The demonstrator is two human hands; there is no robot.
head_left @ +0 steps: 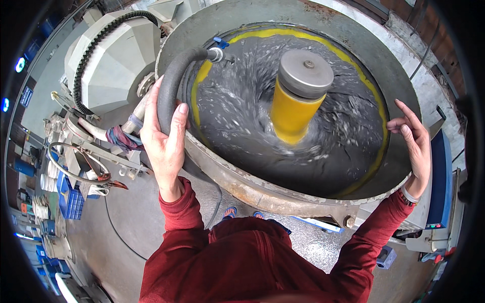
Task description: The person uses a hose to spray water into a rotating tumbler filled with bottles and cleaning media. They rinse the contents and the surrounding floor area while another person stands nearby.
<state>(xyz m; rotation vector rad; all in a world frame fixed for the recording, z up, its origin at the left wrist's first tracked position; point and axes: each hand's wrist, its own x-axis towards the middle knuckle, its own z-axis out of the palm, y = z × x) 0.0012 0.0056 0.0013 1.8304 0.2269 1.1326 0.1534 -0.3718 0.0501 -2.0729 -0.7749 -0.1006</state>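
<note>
I look down into a large round metal tub [262, 189] with a yellow inner lining. Grey grit and small parts [237, 111] swirl blurred around a yellow centre post [292, 113] with a grey metal cap [305, 73]. My left hand [164, 136] grips a black rubber hose [174, 76] that curves over the tub's left rim, its nozzle pointing into the swirl. My right hand [411, 139] rests with fingers apart on the tub's right rim and holds nothing. Both sleeves are dark red.
A grey motor housing with a black toothed belt [108, 55] stands left of the tub. Wires, pipes and blue crates [70, 197] crowd the far left. A blue and grey cabinet [439, 171] stands at the right. The concrete floor [131, 217] shows below.
</note>
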